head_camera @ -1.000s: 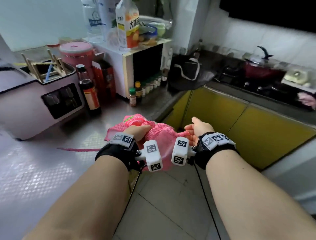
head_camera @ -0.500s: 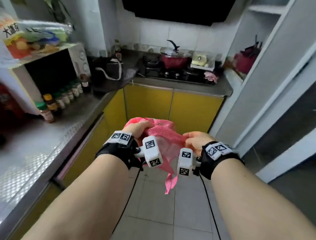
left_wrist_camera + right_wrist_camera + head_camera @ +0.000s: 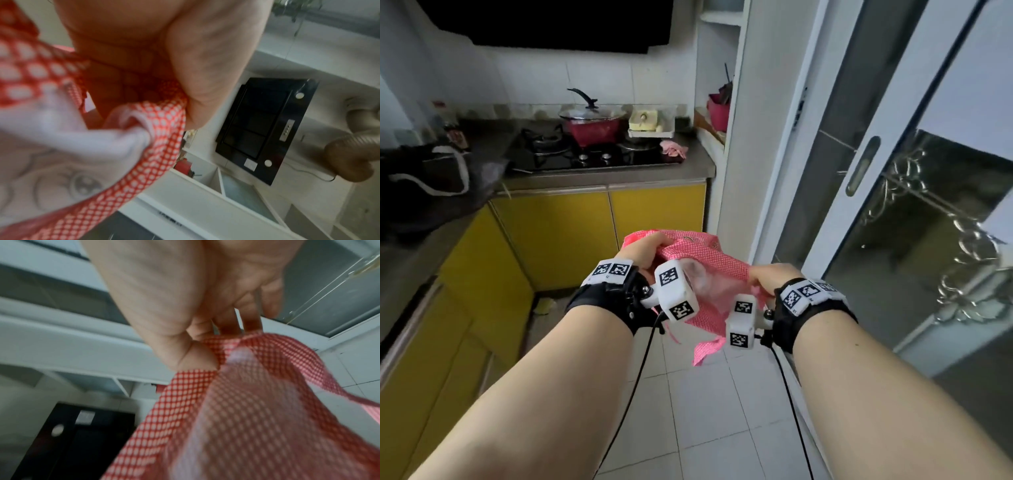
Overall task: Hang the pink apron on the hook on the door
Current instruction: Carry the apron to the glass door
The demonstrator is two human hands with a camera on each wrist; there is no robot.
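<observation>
The pink apron, red-and-white dotted cloth with a pale lining, is bunched between both hands at waist height over the tiled floor. My left hand grips its left end, fingers curled round the folded cloth. My right hand pinches the right end between thumb and fingers. A strap end dangles below. The sliding glass door with a white frame stands just to the right. No hook shows in any view.
Yellow cabinets run along the left and far side. A stove with a red pot sits on the far counter, a dark bag at the left. White floor tiles lie below my arms.
The view has swung right, from the counter with the microwave to the stove and then the glass door. Both hands kept hold of the apron, which left the counter and now hangs over the floor.
</observation>
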